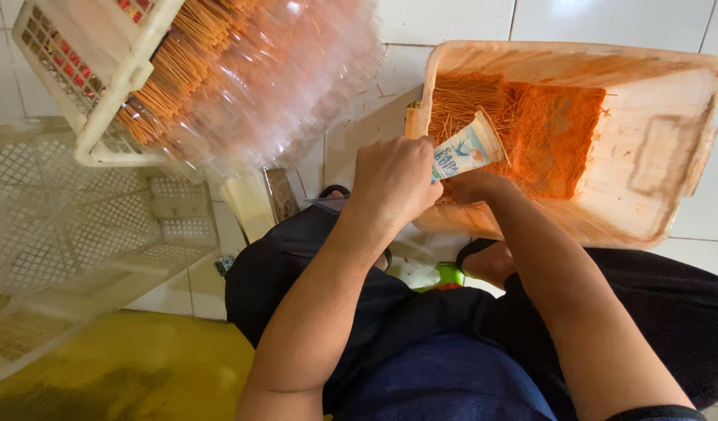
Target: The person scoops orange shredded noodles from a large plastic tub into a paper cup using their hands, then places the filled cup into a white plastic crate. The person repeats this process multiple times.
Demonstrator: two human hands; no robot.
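My left hand (pixel 394 183) is closed around the lower end of a white and blue printed packet (pixel 469 148). The packet's open mouth points into a pale plastic tub (pixel 670 101). A heap of thin orange sticks (pixel 546 132) lies in the tub, right beside the packet's mouth. My right hand (pixel 476 187) sits just under the packet at the tub's near edge. Its fingers are hidden by the packet and my left hand, so its grip is unclear.
At the top left, a white slotted crate (pixel 78 70) holds clear bags of orange sticks (pixel 250 70). More white lattice crates (pixel 70 234) are stacked at the left on a yellow surface (pixel 133 366). My dark-clothed legs and sandalled feet (pixel 491 261) rest on the white tiles.
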